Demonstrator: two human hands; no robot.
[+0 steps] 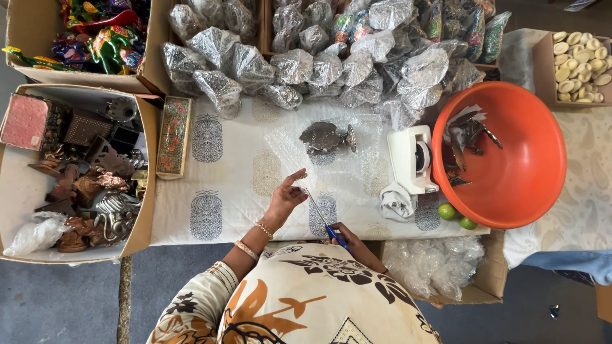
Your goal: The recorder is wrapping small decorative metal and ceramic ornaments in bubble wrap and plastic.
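left hand [285,199]: open, fingers spread, pinning bubble wrap sheet [306,159] mid-frame
right hand [357,245]: closed round blue-handled scissors [324,220], lower centre
step: looks like mid-cut of wrap
metal fish figurine [326,137]: on the wrap, just above
next: probably needs steady blades, taut sheet

Items partly hidden, cropped or unclear, head view

Right hand [354,245]: mostly covered by the patterned sleeve, grip on the blue scissor handles [336,237] not fully visible. Wrapped bundles [306,57]: contents masked by silvery film, top row cut by the upper edge. Box of painted figures [95,38]: cropped at top. Carton of dark metal pieces [76,178]: items too jumbled to tell apart. Objects in orange basin [510,191]: indistinct. Tray of pale ovals [577,64]: cut at right edge.
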